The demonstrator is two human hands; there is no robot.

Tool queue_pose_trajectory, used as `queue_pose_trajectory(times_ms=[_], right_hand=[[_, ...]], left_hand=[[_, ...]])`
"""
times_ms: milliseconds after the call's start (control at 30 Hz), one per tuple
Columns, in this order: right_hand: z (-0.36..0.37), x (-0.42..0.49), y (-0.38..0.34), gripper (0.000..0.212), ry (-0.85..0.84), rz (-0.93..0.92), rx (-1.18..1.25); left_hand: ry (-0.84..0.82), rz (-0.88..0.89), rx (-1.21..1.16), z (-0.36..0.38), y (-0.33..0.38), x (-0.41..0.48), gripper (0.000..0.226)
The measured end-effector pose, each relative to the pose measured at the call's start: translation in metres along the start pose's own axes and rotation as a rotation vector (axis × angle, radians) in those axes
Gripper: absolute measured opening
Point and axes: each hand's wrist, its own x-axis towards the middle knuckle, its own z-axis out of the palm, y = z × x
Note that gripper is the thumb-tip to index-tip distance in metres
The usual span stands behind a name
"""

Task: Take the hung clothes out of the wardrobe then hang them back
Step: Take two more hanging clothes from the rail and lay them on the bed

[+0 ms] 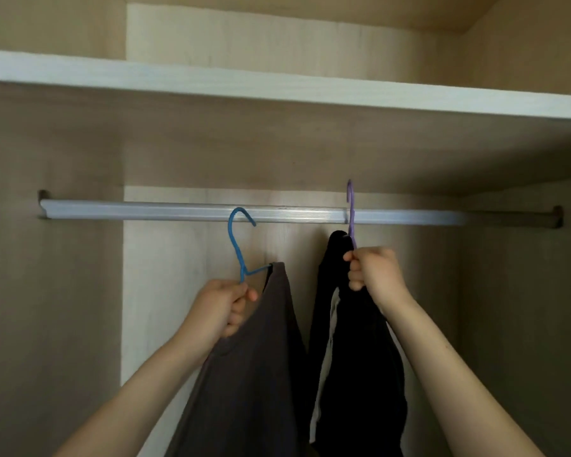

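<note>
Here I see two garments raised to the wardrobe rail (277, 214), which I take as my landmark. Below the rail's middle hangs a grey-brown garment (254, 374) on a blue hanger (239, 245); its hook overlaps the front of the rail, but I cannot tell whether it rests on it or is just in front. To the right of that, a black garment (356, 357) with a pale stripe hangs from a purple hanger (350, 209), whose hook rises above the rail and looks to be over it, seen edge-on. Both garments run off the bottom edge, so their shape and kind are hidden from me, and most of each hanger's shoulder is buried in cloth.

My left hand (221, 311) is below the rail, fingers curled closed around the blue hanger at the base of its neck. My right hand (373, 272), just under the rail, is clenched on the purple hanger's neck with black cloth bunched in the grip.

Above the rail runs a pale shelf (277, 87); behind it stands the wardrobe back panel (165, 291).
</note>
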Motion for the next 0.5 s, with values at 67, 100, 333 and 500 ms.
queue_pose_trajectory(times_ms=[67, 100, 333, 500], right_hand=[[0.001, -0.019, 0.008, 0.029, -0.057, -0.005, 0.034], [0.001, -0.032, 0.015, 0.029, -0.085, -0.005, 0.053], [0.003, -0.126, 0.101, 0.033, -0.336, 0.227, 0.032], [-0.004, -0.200, 0.175, 0.032, -0.628, 0.510, -0.088]], left_hand=[[0.015, -0.009, 0.015, -0.004, -0.003, -0.012, 0.033], [0.026, -0.017, 0.025, -0.007, -0.004, -0.020, 0.032], [0.119, -0.163, 0.105, -0.038, -0.057, -0.112, 0.027], [0.230, -0.367, 0.094, -0.070, -0.130, -0.215, 0.027]])
